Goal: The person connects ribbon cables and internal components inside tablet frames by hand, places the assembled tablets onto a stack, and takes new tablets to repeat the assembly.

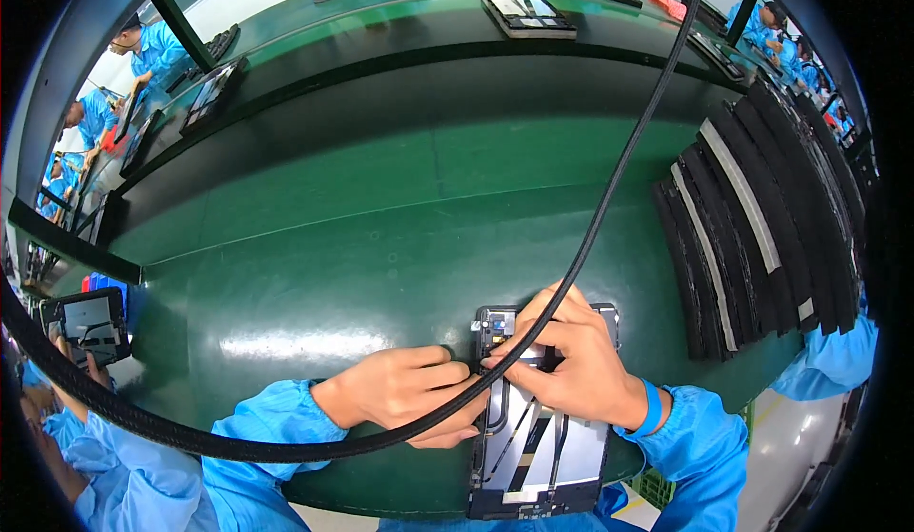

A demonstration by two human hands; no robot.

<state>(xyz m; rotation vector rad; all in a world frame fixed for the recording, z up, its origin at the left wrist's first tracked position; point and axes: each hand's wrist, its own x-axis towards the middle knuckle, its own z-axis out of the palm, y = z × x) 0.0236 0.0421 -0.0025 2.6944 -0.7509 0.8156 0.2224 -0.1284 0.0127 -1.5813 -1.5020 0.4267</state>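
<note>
While the left hand [409, 394] lies half-curled, its fingertips at the left long side of an opened tablet-like device [583, 446], that device sits at the near edge of the green surface [305, 289], its long axis running toward the far edge. Nearer to the device's inner parts, the right hand [576, 356] covers its far end, thumb and fingers bent together, any grip hidden; farther right, black slabs [762, 208] stand stacked along the surface's right edge.

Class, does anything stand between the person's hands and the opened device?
Nothing visible: the left hand and right hand are both at the opened device. The black cable crosses in front, apparently nearer the camera.
</note>
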